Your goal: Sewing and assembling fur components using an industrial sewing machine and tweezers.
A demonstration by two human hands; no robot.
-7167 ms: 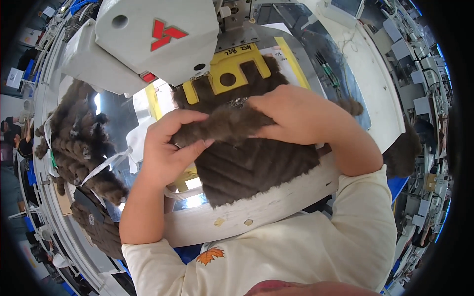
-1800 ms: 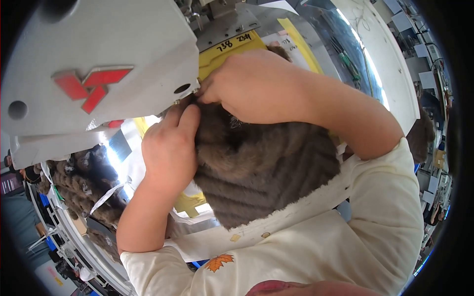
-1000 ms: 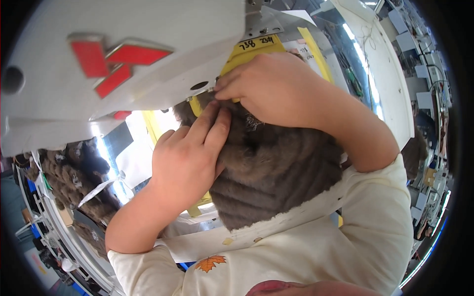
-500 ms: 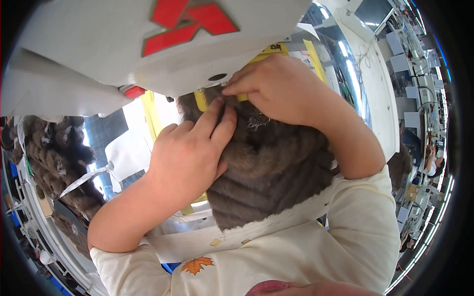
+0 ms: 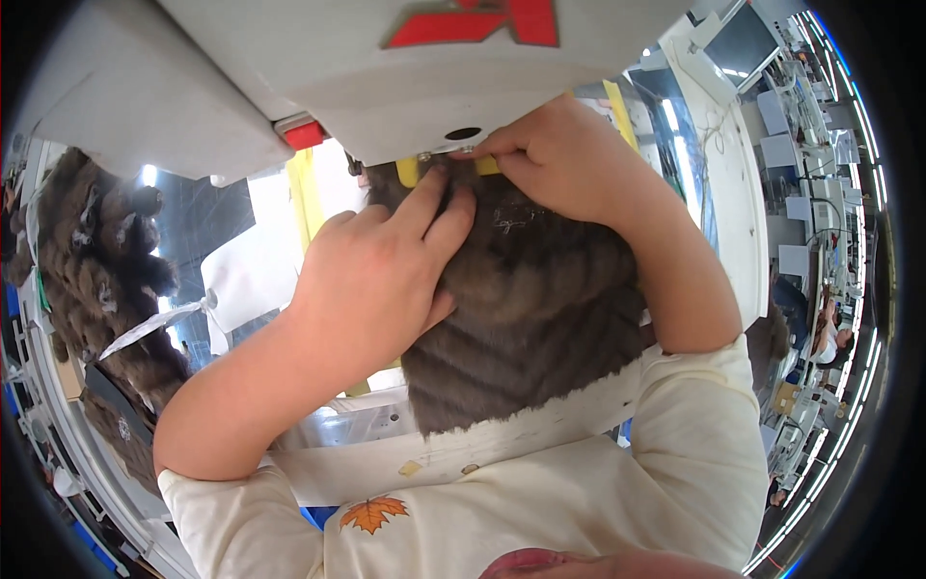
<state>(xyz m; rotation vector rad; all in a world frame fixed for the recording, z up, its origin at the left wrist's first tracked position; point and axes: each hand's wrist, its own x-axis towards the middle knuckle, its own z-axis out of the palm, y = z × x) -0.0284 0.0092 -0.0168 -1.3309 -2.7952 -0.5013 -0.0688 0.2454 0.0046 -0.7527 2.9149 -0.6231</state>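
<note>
Head view, and here's your brown fur piece (image 5: 526, 280), plush and dark, ridged in slanting bands, a thick soft fold across its middle and a ragged lower edge. Pale stitching (image 5: 516, 220) glints just below your right hand (image 5: 564, 159). The fur lies under your left fingertips and spreads between your hands, down toward your body. Your left hand (image 5: 371, 256) is spread on it, index and middle fingers extended and slightly parted, thumb lower against the fur, not closed round anything. Your right forefinger reaches in beneath the machine head (image 5: 415, 96); whether it pinches anything, I can't tell. Yellow frame (image 5: 409, 174) peeks out just beyond your left fingertips. And what a change from seven seconds ago! Both hands had that fold bunched between thumbs and fingers then; now they're up at the machine head, and far less of the frame shows.
</note>
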